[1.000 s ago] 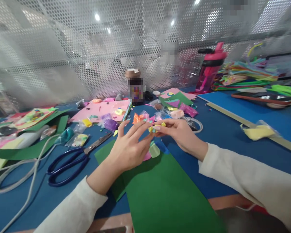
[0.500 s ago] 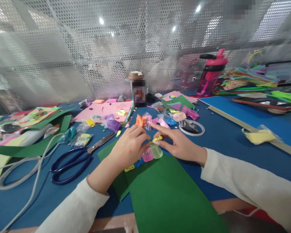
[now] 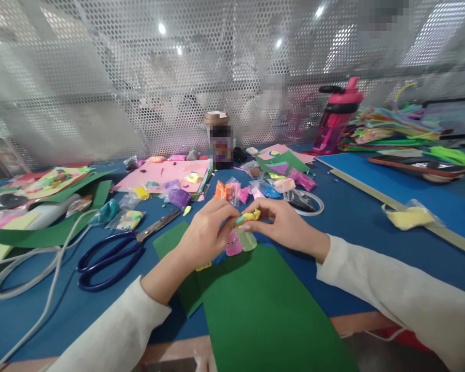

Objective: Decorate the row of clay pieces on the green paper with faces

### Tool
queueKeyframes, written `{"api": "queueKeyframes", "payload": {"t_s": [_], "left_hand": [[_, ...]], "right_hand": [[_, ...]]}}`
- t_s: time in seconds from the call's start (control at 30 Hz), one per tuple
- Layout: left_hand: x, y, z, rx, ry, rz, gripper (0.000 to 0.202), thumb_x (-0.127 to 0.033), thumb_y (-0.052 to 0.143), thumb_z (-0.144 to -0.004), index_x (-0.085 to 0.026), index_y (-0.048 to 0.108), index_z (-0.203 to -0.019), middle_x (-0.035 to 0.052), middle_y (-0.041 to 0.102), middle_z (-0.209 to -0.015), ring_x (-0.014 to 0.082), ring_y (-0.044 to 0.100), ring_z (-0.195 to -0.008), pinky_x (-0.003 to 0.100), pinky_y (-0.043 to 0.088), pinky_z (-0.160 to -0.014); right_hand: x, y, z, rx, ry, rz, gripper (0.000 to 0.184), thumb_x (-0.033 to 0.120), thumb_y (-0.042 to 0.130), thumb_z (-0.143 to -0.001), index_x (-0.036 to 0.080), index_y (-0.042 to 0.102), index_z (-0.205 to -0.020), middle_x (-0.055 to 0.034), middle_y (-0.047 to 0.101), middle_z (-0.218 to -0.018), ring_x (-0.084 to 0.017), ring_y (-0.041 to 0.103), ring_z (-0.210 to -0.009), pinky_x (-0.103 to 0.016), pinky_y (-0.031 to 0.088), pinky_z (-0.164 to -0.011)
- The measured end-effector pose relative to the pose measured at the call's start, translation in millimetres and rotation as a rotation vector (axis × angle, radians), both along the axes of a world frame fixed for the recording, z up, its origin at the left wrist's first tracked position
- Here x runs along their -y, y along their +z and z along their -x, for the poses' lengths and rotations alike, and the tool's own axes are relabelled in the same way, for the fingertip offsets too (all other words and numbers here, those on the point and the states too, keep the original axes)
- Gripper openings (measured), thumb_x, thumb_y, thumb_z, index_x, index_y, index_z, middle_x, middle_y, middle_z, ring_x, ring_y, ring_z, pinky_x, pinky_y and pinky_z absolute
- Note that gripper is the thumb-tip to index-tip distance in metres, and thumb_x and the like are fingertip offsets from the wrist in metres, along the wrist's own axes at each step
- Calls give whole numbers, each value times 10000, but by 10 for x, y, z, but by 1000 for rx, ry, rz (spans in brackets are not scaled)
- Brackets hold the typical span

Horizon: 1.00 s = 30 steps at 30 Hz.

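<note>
Between my two hands is a small lump of yellow and teal modelling clay (image 3: 248, 217). My left hand (image 3: 212, 226) pinches its left end, and my right hand (image 3: 284, 223) grips the yellow right end between thumb and fingers. Just below the fingers lie a pink clay figure with small eyes (image 3: 233, 245) and a pale green clay piece (image 3: 248, 241), at the top edge of a green sheet (image 3: 267, 305). Partly covered by my left hand and wrist are a blue clay piece (image 3: 219, 258) and a yellow one (image 3: 203, 267).
Blue-handled scissors (image 3: 110, 258) lie left of my left hand, beside a white cable (image 3: 56, 279). Beyond my hands are several bagged clay packs, a purple one (image 3: 179, 197) among them, and a lidded cup (image 3: 219, 139). A pink bottle (image 3: 337, 119) stands at the back right.
My right fingers have drawn in and closed around the clay, where the index finger was stretched out before. More of the teal part shows now. The view has shifted slightly.
</note>
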<state>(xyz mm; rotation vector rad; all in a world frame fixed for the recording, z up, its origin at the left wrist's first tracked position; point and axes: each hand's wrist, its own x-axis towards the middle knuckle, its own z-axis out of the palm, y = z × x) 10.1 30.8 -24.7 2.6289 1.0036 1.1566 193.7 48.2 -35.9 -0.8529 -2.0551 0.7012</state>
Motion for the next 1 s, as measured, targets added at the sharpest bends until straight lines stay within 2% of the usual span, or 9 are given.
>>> {"api": "queueKeyframes", "payload": {"t_s": [0.13,0.2,0.3,0.43,0.6,0.77,0.9,1.0], "left_hand": [[-68,25,81,271,168,92,163,-227,436,-858,-148,561,-788,30,574,-718,123,519,-675,265,431,-636],[-106,41,143,386,210,170,180,-275,477,-840,-147,591,-786,20,599,-673,120,548,-636,257,447,-608],[-148,56,223,508,201,294,201,-328,563,-774,-145,644,-792,24,652,-674,128,597,-629,255,485,-604],[-167,59,254,628,180,407,230,-350,649,-688,-138,662,-777,34,661,-667,129,600,-616,262,501,-617],[-181,46,216,755,120,476,218,-361,587,-728,-149,576,-677,-7,572,-607,95,549,-578,229,479,-587],[-213,40,236,810,113,453,378,-392,518,-790,-160,443,-501,-33,442,-509,60,449,-497,180,393,-488],[-184,54,254,764,108,457,333,-406,557,-779,-149,590,-569,-24,520,-509,58,477,-496,177,412,-505],[-139,69,232,728,99,480,216,-361,667,-698,-146,671,-683,-6,615,-570,78,551,-548,191,470,-564]], "right_hand": [[-170,-47,-69,-50,-136,-90,115,265,599,-765,155,582,-794,-42,645,-747,-158,613,-660,-289,516,-606],[-206,-40,-103,-48,-205,-167,108,251,563,-787,160,587,-840,-64,653,-823,-176,617,-724,-318,516,-644],[-197,-20,-137,14,-238,-294,119,161,529,-770,172,603,-863,-71,644,-895,-199,596,-838,-364,491,-749],[-213,-82,-179,170,-227,-402,276,43,492,-668,150,626,-885,-109,601,-975,-251,545,-961,-450,417,-879],[-258,-161,-226,309,-266,-461,350,54,524,-592,128,642,-913,-156,536,-1096,-320,493,-1046,-503,380,-911],[-227,-102,-235,292,-337,-517,283,76,538,-640,130,654,-893,-144,552,-1088,-307,469,-1078,-479,345,-948],[-235,-92,-242,245,-356,-529,208,95,541,-680,125,668,-843,-130,595,-978,-277,522,-990,-445,399,-897],[-225,-88,-233,227,-350,-536,192,95,542,-689,131,671,-827,-120,602,-966,-261,538,-969,-430,411,-885]]}}
